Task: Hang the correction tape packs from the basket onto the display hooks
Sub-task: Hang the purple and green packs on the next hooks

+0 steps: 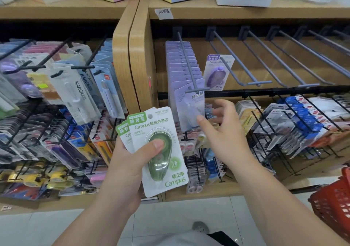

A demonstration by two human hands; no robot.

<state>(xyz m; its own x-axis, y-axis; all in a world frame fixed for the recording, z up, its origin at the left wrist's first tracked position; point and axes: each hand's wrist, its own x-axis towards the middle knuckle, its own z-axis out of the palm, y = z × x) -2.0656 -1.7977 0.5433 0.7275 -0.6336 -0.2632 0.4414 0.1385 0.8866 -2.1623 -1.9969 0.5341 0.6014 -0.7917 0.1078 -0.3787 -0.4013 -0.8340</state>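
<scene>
My left hand [130,162] grips a small fanned stack of green correction tape packs [162,151], thumb pressed on the front pack's blister. My right hand [225,132] hovers open and empty just right of them, fingers spread, below a full hook of purple correction tape packs [182,71]. One single purple pack [217,72] hangs far back on the neighbouring grey hook [244,69]. Several more grey display hooks [295,65] to the right carry nothing. The red basket [333,202] sits at the lower right edge; its contents are out of view.
Black wire racks [295,124] packed with stationery fill the lower right, and crowded hooks of pens and tapes [75,94] fill the left bay. A wooden divider [136,56] separates the bays. Boxes stand on the top shelf [227,9]. White floor tiles lie below.
</scene>
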